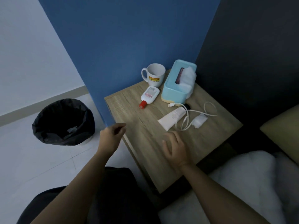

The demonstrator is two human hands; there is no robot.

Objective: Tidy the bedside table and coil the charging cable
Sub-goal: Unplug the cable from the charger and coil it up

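A wooden bedside table (145,138) holds a white charging cable (210,110) lying loose, draped over a white cream tube (172,118) and joined to a white plug adapter (199,121). A white bottle with a red cap (148,97) lies on its side. Behind it stand a white mug (154,75) and a light blue tissue box (178,83). My right hand (174,146) hovers over the table just in front of the tube, fingers apart, holding nothing. My left hand (111,136) is at the table's left edge, fingers loosely curled, empty.
A bin lined with a black bag (63,122) stands on the pale floor to the left. A blue wall panel (126,46) backs the table. A bed with a white pillow (242,183) lies to the right. My dark-clad knee (113,191) is below.
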